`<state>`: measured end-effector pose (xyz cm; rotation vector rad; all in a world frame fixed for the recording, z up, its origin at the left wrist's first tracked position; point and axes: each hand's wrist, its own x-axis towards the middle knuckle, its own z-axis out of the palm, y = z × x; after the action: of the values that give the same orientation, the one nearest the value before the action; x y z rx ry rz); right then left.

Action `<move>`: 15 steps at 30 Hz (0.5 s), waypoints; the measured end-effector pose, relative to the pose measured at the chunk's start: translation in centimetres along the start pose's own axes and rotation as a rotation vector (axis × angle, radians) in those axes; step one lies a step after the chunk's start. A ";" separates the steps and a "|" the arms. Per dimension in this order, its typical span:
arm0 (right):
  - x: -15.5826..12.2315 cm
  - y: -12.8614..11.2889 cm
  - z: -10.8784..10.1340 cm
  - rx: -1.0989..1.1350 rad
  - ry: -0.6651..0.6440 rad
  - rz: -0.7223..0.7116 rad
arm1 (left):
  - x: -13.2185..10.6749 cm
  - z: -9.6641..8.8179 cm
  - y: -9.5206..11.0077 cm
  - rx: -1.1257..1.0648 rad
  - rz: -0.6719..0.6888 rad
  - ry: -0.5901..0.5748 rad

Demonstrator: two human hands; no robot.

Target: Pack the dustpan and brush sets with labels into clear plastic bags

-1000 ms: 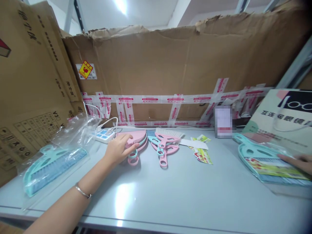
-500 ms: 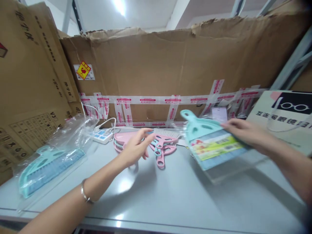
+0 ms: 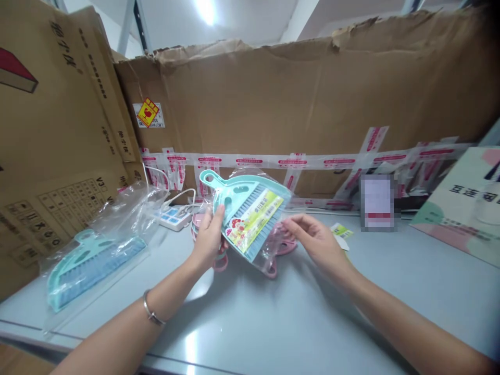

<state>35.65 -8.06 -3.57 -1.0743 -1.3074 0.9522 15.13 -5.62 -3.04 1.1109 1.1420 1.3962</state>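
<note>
My left hand (image 3: 209, 234) is closed on the left edge of a turquoise dustpan and brush set (image 3: 239, 200), thumb on top. The set has blue bristles and a yellow-green label (image 3: 255, 221), and it is tilted above the table inside a clear plastic bag (image 3: 270, 260). At the bag's right edge, my right hand (image 3: 318, 242) pinches the film between thumb and fingers. Behind and below, partly hidden, lie pink dustpans and brushes (image 3: 288, 247). Another bagged turquoise dustpan and brush set (image 3: 94, 268) lies at the left of the table.
A white power strip (image 3: 174, 219) with cables stands behind the left bag. Cardboard boxes (image 3: 250, 104) wall off the back and left. A blurred-out phone-like object (image 3: 377, 203) leans at the back, near a printed bag (image 3: 464, 203) and a small label card (image 3: 341, 232).
The bagged set has come from the right to the middle, and my left hand has taken hold of it. My right hand has shifted to the bag's edge. The view has turned slightly left.
</note>
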 end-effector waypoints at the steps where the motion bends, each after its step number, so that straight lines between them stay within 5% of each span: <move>1: -0.1 0.3 0.5 0.107 -0.032 0.093 | -0.2 0.1 -0.2 0.005 -0.001 -0.001; 7: -0.8 1.5 2.5 0.555 0.036 0.306 | -1.9 1.7 -1.0 0.052 0.077 -0.001; 10: -1.2 1.7 2.7 0.600 0.066 0.313 | -0.5 1.7 -0.5 0.075 0.190 0.109; 12: -1.4 1.6 2.5 0.584 0.085 0.322 | 2.4 -0.2 0.5 0.086 0.308 0.251; 15: -1.2 1.6 1.9 0.566 0.132 0.371 | 8.3 -7.0 3.4 0.155 0.636 0.520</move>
<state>33.74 -8.70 -5.50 -0.9206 -0.6689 1.3984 6.93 1.69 -0.13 1.3315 1.3333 2.2142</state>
